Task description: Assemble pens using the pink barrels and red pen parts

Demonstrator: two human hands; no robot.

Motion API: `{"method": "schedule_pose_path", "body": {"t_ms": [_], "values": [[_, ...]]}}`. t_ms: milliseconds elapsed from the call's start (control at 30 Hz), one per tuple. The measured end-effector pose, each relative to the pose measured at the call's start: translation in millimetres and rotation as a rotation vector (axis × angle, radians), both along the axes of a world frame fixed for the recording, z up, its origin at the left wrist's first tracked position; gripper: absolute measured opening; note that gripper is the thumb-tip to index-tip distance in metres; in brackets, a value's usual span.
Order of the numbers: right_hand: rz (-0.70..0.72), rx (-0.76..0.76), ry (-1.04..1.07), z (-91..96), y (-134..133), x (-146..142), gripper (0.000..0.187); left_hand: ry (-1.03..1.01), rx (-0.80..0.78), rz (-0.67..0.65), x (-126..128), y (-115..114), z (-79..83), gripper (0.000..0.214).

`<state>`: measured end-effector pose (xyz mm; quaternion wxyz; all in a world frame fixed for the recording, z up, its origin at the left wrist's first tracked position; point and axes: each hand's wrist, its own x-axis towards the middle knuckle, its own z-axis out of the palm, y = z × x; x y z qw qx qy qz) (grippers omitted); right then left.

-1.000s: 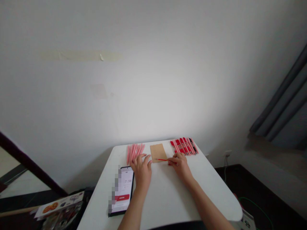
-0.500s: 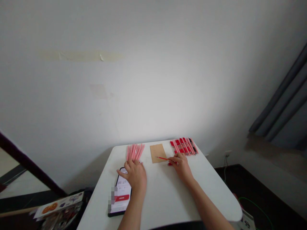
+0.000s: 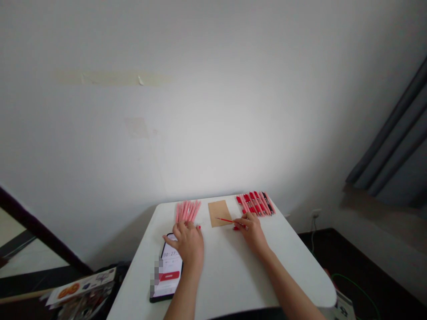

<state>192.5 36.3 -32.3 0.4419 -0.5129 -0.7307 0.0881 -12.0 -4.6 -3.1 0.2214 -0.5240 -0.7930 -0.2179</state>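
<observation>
Right hand (image 3: 252, 229) — thumb and fingers pinched on one end of a thin red stick (image 3: 224, 219), free end pointing left over the brown card (image 3: 218, 208). Holding it by the end probably keeps the tip clear and the length easy to aim. Left hand (image 3: 189, 242) is palm down over the near ends of the loose pink tubes (image 3: 187, 210), thumb out to the side above the phone (image 3: 169, 286). Can't tell if it's gripping anything; the fingertips are turned away.

Layout reads as deliberate: pink tubes at the far left, row of pens (image 3: 256, 204) lined up far right, card between — likely so each pile sits on its own hand's side and doesn't mix. Phone lies face up on the near left of the table (image 3: 230, 275), presumably for its timer.

Hard to make out: left hand and forearm cover part of the phone, last digits included; blocky patch over its left edge. Small red bit (image 3: 199, 227) by the left fingers, another red piece (image 3: 236, 228) under the right — both mostly hidden, can't identify either.
</observation>
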Motion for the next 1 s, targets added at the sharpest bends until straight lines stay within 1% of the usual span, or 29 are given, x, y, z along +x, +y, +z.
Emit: {"method": "schedule_pose_path", "body": {"t_ms": [133,267,367,667,767,1000], "values": [[0.015,-0.017,-0.003,-0.3,0.0,0.5,0.016,-0.009,-0.021,-0.027,-0.1,1.0,-3.4,0.028],[0.011,-0.018,0.000,-2.2,1.1,1.3,0.017,-0.012,-0.025,-0.093,2.5,1.9,-6.7,0.028],[0.013,-0.019,-0.009,-3.0,1.7,1.3,0.017,-0.033,-0.022,-0.149,2.7,2.6,-8.0,0.023],[0.010,-0.012,-0.003,0.8,0.0,-0.3,0.020,-0.182,0.065,-0.346,2.9,5.2,-2.2,0.010],[0.014,-0.020,-0.002,2.7,-1.6,-0.7,0.019,-0.204,0.092,-0.365,2.8,5.9,-2.1,0.009],[0.032,-0.022,-0.008,1.2,-1.8,-1.2,0.019,-0.207,0.077,-0.381,2.1,7.1,-2.6,0.008]]}}
